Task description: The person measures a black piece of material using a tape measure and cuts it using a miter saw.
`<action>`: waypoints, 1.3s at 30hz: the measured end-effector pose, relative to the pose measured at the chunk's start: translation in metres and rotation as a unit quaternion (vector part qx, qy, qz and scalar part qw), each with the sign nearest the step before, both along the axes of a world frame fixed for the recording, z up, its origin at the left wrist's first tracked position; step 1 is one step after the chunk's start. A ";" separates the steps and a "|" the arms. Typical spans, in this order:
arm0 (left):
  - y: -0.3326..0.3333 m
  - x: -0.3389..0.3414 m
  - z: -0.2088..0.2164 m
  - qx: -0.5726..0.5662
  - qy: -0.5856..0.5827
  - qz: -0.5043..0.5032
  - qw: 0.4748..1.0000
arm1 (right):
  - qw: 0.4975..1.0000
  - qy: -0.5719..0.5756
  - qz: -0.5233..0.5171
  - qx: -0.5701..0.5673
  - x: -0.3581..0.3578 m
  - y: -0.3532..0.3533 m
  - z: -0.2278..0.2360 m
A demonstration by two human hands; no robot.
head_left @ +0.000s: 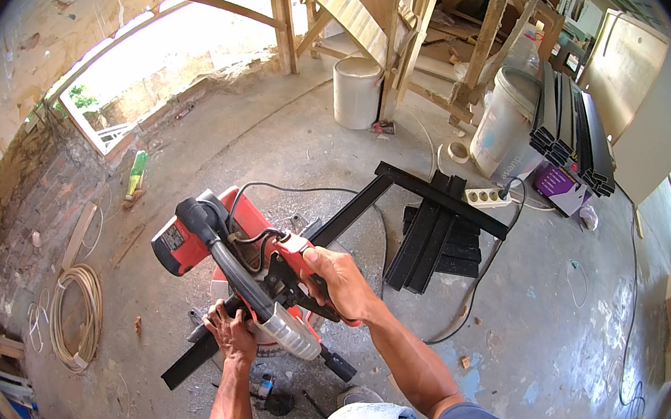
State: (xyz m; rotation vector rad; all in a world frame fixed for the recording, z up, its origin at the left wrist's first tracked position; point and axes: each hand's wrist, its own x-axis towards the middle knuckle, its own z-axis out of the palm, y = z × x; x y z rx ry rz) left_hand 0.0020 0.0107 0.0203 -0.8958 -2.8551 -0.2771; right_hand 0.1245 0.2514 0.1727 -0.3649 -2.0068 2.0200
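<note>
While the person's right hand (336, 279) clenches the handle (294, 245) of a red miter saw (245, 278), the left hand (231, 334), grip unclear, lies over a black metal bar (190, 362), mid-length hidden, jutting past the saw's left edge, the motor label (174, 238) too small to read.

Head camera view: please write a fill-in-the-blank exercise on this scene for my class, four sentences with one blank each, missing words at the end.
1. The right hand grips the saw by a handle coloured ____.
2. At the left hand is a long bar coloured ____.
3. In the picture, the coil of cable lies to the ____ of the saw.
4. In the picture, the power strip lies to the ____ of the saw.

Missing words: red; black; left; right.
</note>
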 end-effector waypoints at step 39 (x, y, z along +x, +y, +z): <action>-0.009 -0.006 -0.010 0.039 0.030 -0.047 0.998 | 1.000 0.025 0.007 -0.005 -0.003 0.004 0.006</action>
